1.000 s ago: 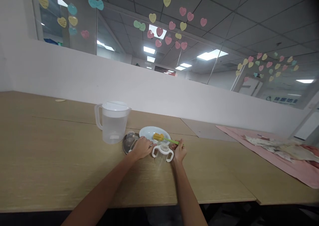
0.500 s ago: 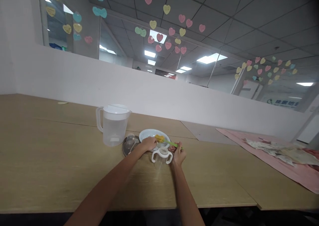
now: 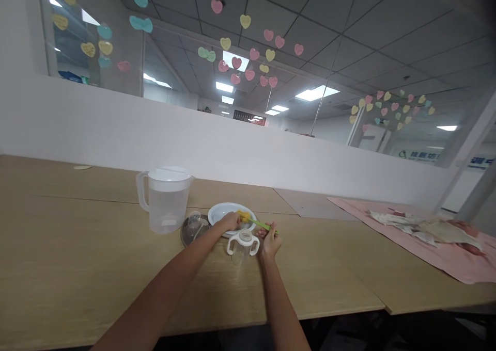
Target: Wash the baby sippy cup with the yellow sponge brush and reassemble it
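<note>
My right hand (image 3: pixel 271 241) is closed round the green handle of a bottle brush (image 3: pixel 259 223). The brush's yellow sponge head points left, over the white basin (image 3: pixel 215 210). At that sponge end my left hand (image 3: pixel 231 222) is closed, its fingers bunched; what they grip is too small and hidden to name. Between my forearms a clear baby bottle (image 3: pixel 241 253) with two white side handles stands upright on the table, its top uncovered. Left of the basin lies a dark round tray (image 3: pixel 186 237) holding clear bottle parts (image 3: pixel 195 220), partly covered by my left forearm.
A lidded clear water jug (image 3: pixel 166 206) stands left of the tray. To the right, a pink cloth (image 3: pixel 434 255) carries crumpled pale fabric (image 3: pixel 411 227). A white wall (image 3: pixel 217 139) with windows above borders the wooden table (image 3: pixel 93 258) at the back.
The camera view has shifted, so the scene sits a little further left. Both hands stay at the brush over the basin, with only slight movement.
</note>
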Demonstrator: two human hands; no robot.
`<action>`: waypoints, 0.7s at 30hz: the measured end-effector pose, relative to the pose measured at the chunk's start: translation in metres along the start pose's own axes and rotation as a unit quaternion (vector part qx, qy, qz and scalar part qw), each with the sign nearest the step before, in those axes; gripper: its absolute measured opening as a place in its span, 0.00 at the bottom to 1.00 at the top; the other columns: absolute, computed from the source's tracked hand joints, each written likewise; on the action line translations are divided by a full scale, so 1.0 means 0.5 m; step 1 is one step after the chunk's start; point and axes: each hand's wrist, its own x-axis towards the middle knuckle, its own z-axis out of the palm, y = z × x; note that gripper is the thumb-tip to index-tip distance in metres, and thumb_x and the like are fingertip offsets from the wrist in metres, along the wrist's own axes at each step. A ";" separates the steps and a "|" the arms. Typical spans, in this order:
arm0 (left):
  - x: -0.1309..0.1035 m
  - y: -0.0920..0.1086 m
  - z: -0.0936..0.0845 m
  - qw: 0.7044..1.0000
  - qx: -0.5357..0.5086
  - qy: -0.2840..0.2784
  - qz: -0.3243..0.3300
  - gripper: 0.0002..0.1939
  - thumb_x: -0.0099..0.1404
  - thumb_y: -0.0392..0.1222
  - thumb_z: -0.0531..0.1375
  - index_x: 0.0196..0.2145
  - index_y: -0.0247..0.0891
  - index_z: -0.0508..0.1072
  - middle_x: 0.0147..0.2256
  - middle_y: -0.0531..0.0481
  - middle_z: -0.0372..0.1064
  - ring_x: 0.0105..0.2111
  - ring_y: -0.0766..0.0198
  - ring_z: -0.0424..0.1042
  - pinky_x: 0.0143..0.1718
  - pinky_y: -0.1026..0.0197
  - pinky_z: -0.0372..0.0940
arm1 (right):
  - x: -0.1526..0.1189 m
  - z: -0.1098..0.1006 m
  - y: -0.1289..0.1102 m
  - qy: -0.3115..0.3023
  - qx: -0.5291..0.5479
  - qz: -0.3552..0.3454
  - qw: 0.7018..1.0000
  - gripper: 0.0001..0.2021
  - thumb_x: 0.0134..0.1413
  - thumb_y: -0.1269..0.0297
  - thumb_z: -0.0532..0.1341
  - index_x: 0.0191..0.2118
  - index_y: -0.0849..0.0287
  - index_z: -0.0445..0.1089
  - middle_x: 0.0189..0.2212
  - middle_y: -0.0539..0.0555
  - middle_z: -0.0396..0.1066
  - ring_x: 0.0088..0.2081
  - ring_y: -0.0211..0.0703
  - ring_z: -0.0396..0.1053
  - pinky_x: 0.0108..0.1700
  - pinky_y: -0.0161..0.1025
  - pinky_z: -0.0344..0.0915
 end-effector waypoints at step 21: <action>-0.197 -0.062 0.008 0.938 -0.086 0.322 0.099 0.10 0.68 0.40 0.52 0.42 0.40 0.72 0.42 0.48 0.71 0.45 0.60 0.69 0.51 0.59 0.62 | 0.004 -0.001 -0.001 -0.012 0.075 0.108 0.991 0.22 0.52 0.41 0.55 0.27 0.58 0.62 0.12 0.42 0.59 0.12 0.31 0.55 0.15 0.30 0.55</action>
